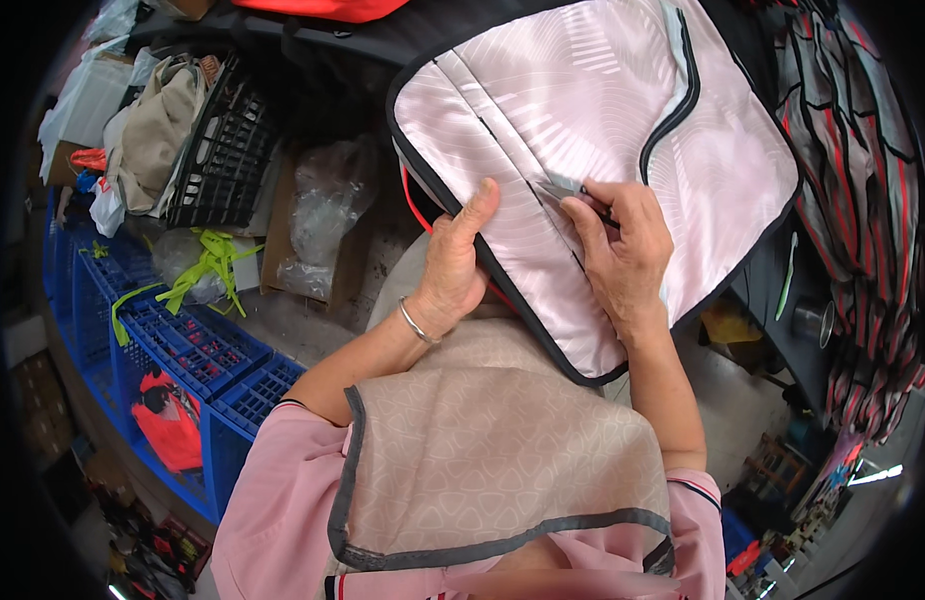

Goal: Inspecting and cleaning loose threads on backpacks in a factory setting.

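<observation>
A pale pink fabric panel point(543, 90) with black bound edges, probably part of a bag, lies tilted before me. My left hand point(458, 265) pinches its near left edge, thumb on top and fingers underneath. Along the panel runs a pale strip with a dark slit point(503, 145). My right hand point(628, 245) rests over the panel, closed around small thread snips point(560, 188). Their metal tip lies at the strip; the rest is mostly hidden by my fingers. A loose black-edged flap point(673, 110) curves across the far right part of the panel.
Blue plastic crates point(193, 340) stand at the left, with yellow-green strips point(208, 270) on them. Behind are a black crate point(218, 150) and a cardboard box point(318, 240) with clear plastic. Striped fabric pieces point(863, 170) hang at the right, near a metal cup point(813, 322).
</observation>
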`<state>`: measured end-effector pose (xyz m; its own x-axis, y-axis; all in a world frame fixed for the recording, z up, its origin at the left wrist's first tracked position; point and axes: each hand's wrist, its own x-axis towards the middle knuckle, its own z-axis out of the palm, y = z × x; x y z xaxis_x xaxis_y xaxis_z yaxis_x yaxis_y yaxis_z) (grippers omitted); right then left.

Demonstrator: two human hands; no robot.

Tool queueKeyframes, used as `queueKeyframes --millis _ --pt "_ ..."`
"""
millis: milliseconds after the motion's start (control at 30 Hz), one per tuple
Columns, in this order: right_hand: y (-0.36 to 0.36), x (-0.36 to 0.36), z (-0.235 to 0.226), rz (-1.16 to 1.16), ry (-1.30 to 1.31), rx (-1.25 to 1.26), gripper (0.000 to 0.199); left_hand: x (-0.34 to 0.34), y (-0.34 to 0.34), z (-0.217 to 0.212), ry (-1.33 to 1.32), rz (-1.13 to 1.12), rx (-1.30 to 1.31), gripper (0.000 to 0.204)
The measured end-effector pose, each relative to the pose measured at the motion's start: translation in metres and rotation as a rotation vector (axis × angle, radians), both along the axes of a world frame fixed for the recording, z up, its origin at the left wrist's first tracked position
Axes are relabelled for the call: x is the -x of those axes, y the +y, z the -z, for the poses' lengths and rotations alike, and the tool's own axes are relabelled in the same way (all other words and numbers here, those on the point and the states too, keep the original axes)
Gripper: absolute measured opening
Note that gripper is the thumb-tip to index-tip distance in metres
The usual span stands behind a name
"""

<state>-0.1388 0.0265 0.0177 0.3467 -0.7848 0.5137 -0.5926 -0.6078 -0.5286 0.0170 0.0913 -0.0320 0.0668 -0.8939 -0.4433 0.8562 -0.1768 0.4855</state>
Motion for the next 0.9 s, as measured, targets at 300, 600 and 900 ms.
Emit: queueKeyframes --millis 300,600,900 --pt "-0.013 -0.003 0.033 0.114 -0.453 -0.531 0.018 0.021 0.017 0.028 -0.094 0.289 -0.031 0.066" --pt "0.04 0.038 -0.024 0.062 0.002 -0.035 0.023 0.022 0.013 0.016 -0.163 0.178 0.065 0.046" --pt "0.047 0.042 -0.008 0.091 0.187 0.081 0.027 0.025 0.012 0.001 -0.144 0.187 0.052 0.05"
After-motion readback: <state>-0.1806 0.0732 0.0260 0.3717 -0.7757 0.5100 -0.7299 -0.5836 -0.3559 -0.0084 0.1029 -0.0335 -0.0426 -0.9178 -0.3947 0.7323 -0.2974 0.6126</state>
